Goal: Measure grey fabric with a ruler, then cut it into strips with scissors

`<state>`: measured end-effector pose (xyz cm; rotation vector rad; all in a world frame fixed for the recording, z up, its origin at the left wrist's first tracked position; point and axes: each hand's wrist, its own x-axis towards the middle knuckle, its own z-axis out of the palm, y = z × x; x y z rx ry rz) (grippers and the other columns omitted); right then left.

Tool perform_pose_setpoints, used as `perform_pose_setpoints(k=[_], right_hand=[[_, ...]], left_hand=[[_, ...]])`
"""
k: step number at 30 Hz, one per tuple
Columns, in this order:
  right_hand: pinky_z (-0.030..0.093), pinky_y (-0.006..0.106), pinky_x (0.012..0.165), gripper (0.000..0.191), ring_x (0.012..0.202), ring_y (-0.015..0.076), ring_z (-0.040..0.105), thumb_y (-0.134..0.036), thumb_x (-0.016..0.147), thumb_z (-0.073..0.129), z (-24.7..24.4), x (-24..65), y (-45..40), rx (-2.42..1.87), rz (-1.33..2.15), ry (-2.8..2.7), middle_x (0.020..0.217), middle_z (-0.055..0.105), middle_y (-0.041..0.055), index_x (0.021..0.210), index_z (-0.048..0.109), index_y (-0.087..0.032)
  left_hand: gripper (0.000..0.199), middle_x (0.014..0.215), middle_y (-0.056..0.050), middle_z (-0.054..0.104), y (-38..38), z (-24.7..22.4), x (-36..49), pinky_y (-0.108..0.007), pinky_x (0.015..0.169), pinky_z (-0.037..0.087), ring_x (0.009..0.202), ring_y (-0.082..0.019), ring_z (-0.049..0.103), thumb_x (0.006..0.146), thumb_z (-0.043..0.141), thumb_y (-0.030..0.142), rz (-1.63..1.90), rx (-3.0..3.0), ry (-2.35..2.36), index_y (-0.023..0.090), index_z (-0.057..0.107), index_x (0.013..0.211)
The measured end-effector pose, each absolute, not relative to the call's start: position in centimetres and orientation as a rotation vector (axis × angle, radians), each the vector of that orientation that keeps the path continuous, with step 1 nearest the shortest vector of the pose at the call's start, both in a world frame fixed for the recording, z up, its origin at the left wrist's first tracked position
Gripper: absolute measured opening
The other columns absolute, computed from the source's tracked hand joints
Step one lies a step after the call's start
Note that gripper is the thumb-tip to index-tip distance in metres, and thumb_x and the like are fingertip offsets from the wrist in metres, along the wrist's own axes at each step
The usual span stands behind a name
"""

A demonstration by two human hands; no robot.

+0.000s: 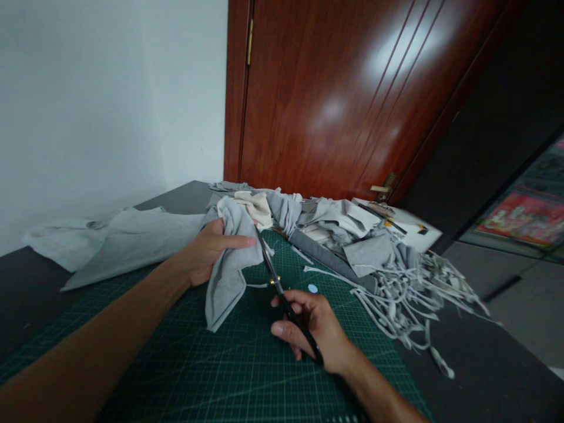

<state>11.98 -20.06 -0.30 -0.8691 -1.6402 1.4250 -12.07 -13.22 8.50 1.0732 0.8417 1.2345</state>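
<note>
My left hand (211,249) grips a piece of light grey fabric (229,273), thumb laid across it, and the cloth hangs down over the green cutting mat (229,376). Black-handled scissors (275,281) are in my right hand (315,329), pointing away from me. Their blades lie against the right edge of the held cloth, close to my left thumb; whether they cut into it cannot be made out. A cream piece of fabric (259,207) sits just behind the held cloth.
Grey cloth (141,238) spreads across the mat's left side. Behind and right are heaped fabric pieces (339,217), a dark grey roll (326,258) and tangled strips (400,299). A small pale disc (312,288) lies on the mat. A wooden door (308,106) stands behind.
</note>
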Motion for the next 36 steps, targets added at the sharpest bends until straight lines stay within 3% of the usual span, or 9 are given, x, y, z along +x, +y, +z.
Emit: perform_pose_setpoints(k=[4,9,14,21,29,36], right_hand=[[0.039,0.016,0.037,0.053,0.038,0.0064,0.048,-0.045,0.075,0.100,-0.02,11.98,-20.14,-0.900,1.419,-1.627,0.058,0.056,-0.0109,0.109,0.072,-0.016],[0.040,0.017,0.037,0.057,0.038,0.0065,0.048,-0.047,0.073,0.100,0.00,11.90,-20.13,-0.923,1.439,-1.610,0.060,0.057,-0.0104,0.110,0.071,-0.016],[0.041,0.018,0.038,0.060,0.039,0.0070,0.049,-0.050,0.070,0.101,-0.22,11.85,-20.08,-0.904,1.469,-1.610,0.059,0.058,-0.0102,0.109,0.071,-0.016],[0.036,0.018,0.038,0.055,0.039,0.0067,0.046,-0.052,0.075,0.098,-0.46,11.66,-20.05,-0.949,1.400,-1.642,0.057,0.055,-0.0111,0.108,0.071,-0.017],[0.033,0.018,0.037,0.053,0.039,0.0067,0.044,-0.053,0.076,0.096,-0.35,11.41,-20.14,-0.977,1.403,-1.646,0.056,0.054,-0.0116,0.105,0.070,-0.017],[0.041,0.019,0.039,0.062,0.039,0.0080,0.050,-0.053,0.070,0.100,-0.42,11.26,-20.02,-0.973,1.488,-1.576,0.058,0.057,-0.0112,0.109,0.068,-0.016]], left_hand=[[0.060,0.086,-0.007,0.084,-13.01,8.42,-11.90,-0.036,0.066,0.068,0.071,-0.025,0.080,0.056,0.099,0.015,1.274,1.051,0.813,0.013,0.072,0.110],[0.071,0.098,-0.006,0.086,-13.08,8.40,-11.75,-0.033,0.075,0.068,0.076,-0.022,0.081,0.053,0.101,0.010,1.319,1.073,0.777,0.016,0.073,0.118],[0.072,0.098,-0.010,0.086,-13.12,8.25,-11.80,-0.038,0.076,0.069,0.080,-0.027,0.082,0.051,0.101,0.011,1.287,1.101,0.785,0.013,0.073,0.117],[0.077,0.100,-0.008,0.086,-13.25,8.31,-11.92,-0.039,0.079,0.068,0.089,-0.030,0.082,0.050,0.101,0.009,1.285,1.125,0.801,0.016,0.070,0.121],[0.074,0.093,-0.004,0.084,-13.30,8.56,-11.76,-0.034,0.075,0.066,0.080,-0.024,0.078,0.046,0.099,0.005,1.315,1.140,0.822,0.015,0.070,0.113],[0.061,0.084,-0.002,0.080,-13.51,8.62,-11.58,-0.033,0.069,0.063,0.072,-0.021,0.074,0.048,0.097,0.006,1.295,1.163,0.835,0.014,0.070,0.102]])
